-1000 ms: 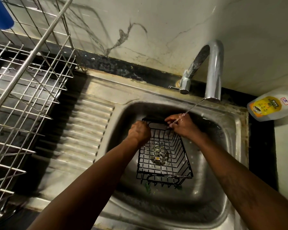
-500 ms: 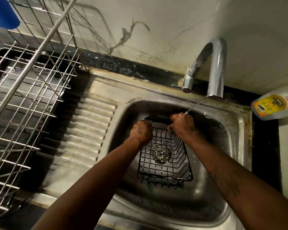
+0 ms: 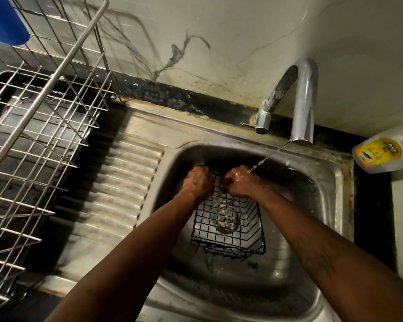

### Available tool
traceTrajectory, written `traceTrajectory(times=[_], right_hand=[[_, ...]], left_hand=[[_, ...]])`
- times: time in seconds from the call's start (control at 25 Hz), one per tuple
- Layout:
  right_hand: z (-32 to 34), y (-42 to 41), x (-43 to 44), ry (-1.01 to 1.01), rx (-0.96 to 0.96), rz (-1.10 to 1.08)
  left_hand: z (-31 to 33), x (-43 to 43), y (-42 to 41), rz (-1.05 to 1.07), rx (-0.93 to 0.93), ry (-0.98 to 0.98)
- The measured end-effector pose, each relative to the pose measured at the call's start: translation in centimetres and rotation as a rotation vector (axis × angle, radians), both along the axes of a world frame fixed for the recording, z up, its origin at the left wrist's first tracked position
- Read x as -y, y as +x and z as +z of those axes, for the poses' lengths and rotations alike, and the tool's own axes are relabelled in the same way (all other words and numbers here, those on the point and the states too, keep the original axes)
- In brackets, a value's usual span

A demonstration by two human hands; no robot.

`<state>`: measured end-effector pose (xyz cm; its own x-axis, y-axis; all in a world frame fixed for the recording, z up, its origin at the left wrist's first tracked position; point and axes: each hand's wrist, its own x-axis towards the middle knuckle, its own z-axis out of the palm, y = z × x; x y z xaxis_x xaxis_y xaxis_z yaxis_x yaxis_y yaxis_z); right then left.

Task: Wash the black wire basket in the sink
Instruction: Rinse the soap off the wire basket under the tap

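— Head view: where does the black wire basket [image 3: 242, 231] lie from the two hands?
— It lies inside the steel sink [image 3: 340, 187], over the round drain [image 3: 226, 220]. Its long axis goes from the person toward the back wall. Both hands are at the far short end, so almost all of the basket stretches from the hands back toward the person's body
— And how are the hands closed?
— The left hand [image 3: 199, 182] makes a fist on the left corner of the far rim, with its fingers curled round the wire. The right hand [image 3: 239, 184] is just beside it on the same end, also curled round the wire and wet. I cannot tell if it holds something more inside the fist
— Where does the water fall?
— From the curved chrome tap [image 3: 304, 101] the thin water stream [image 3: 268, 156] comes down at a slant and lands on the back of the right hand, at the right side of the far end. The right hand is the nearer one to it
— So what does the next move depend on?
— I think on this offset. The long body of the basket is on the near side of the stream and receives little of it directly. To rinse it, the hands probably must push the basket away along its axis, or tip it under the stream, and the left fist keeps the corner steady
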<state>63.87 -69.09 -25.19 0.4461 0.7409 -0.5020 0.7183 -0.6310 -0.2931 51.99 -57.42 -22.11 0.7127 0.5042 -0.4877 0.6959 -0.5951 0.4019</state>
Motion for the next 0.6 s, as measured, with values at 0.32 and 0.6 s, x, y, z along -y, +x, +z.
traceTrajectory(times=[0.32,0.6], right_hand=[[1.6,-0.9,2.3,0.242,0.275,-0.149],[1.9,-2.8,2.4,0.219,0.175,-0.561]], left_hand=[[-0.6,-0.2,-0.4,-0.007,-0.047,0.022],[-0.7,0.3,-1.4,-0.005,-0.097,0.032]])
